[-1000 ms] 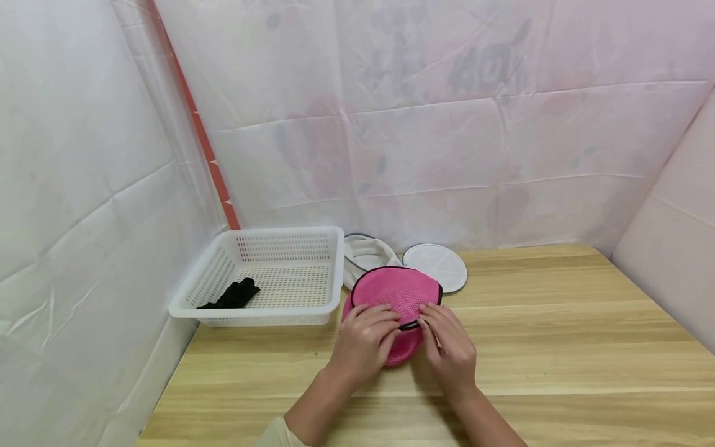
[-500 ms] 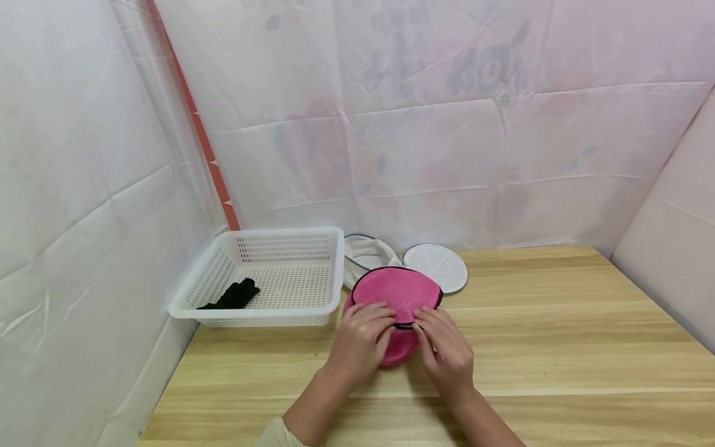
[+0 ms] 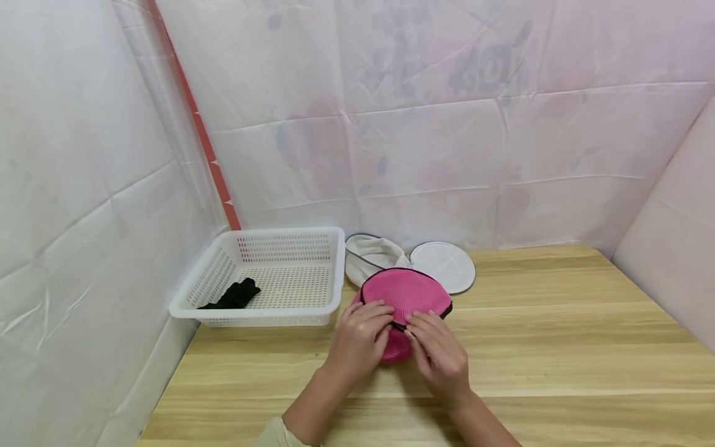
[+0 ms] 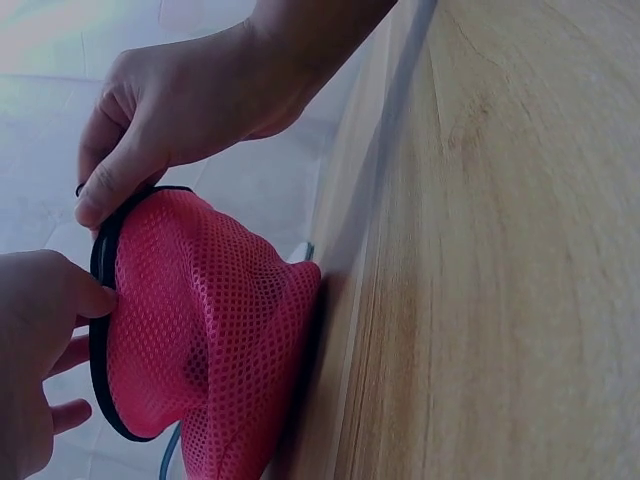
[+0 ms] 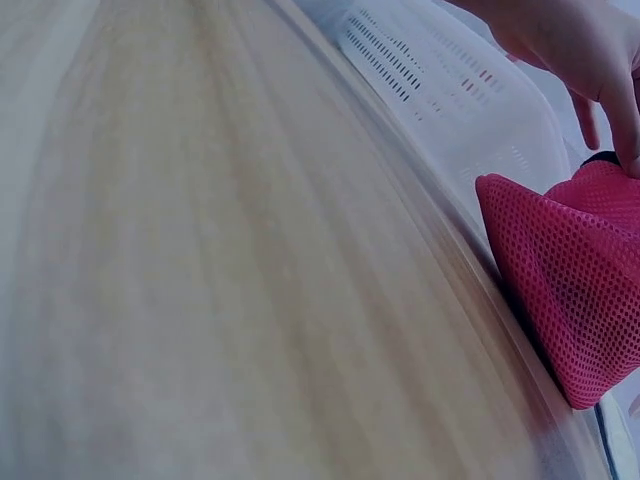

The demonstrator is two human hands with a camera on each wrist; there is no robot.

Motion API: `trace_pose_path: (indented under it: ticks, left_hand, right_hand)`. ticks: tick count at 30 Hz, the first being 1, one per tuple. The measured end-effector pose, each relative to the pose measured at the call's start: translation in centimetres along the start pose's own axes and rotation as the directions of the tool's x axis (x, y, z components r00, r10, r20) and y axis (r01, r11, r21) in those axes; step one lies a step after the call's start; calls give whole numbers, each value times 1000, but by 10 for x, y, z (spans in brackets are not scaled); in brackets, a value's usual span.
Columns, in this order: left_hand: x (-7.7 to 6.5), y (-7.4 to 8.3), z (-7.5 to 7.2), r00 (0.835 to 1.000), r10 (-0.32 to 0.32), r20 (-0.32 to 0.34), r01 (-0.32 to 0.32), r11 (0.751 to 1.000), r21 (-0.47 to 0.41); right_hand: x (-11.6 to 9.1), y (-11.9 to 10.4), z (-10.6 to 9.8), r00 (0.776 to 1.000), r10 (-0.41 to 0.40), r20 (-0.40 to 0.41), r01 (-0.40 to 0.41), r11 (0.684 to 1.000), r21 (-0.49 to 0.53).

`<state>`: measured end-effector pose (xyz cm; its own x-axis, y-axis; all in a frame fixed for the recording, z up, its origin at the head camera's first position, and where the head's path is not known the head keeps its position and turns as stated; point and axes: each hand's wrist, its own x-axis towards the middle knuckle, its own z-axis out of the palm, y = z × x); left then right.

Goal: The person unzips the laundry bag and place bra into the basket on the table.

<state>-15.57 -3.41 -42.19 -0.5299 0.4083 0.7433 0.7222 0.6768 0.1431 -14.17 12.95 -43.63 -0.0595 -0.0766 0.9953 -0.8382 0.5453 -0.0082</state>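
Note:
A pink mesh laundry bag (image 3: 404, 292) with a black edge band stands on the table before me. My left hand (image 3: 360, 338) pinches the band at its near side, thumb below and fingers over it. Close to its right, my right hand (image 3: 441, 354) pinches the same black band between thumb and fingers. In the left wrist view both hands hold the rim, and the mesh body (image 4: 215, 320) hangs folded down to the wood. The right wrist view shows the bag's lower corner (image 5: 560, 290) touching the table. Whether a zipper pull is under the fingers cannot be seen.
A white plastic basket (image 3: 339, 273) stands at the left with a black cloth item (image 3: 237, 293) in it. Behind the pink bag lies a white fabric item with a dark rim (image 3: 377, 251) and a round white disc (image 3: 444, 267). White sheeting (image 3: 424, 143) hangs around the table (image 3: 558, 347).
The pink bag's top has shifted a little to the right, and the white items behind it have slid slightly right. My right hand has moved left along the band, closer to my left hand.

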Motion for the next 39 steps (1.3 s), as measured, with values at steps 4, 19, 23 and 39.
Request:
trace_pose_path:
  ticks: [4,19,23,39]
  left_hand:
    - [1,3,0,998,58,0,-58,998,3]
    - [1,8,1,991,132,-23,-132,991,22]
    - [1,9,-1,995,96,6,-96,995,-1]
    - [-1,5,1,998,55,22,-55,998,-7]
  right_hand:
    - [-2,1,0,1000,14,8,-14,1000,8]
    - [-7,2,0,999,35,35,-34,999,-24]
    - [-7,4,0,999,45,14,-45,999,-31]
    - [-16,15,-5,990,143,-10,-144,988,-57]
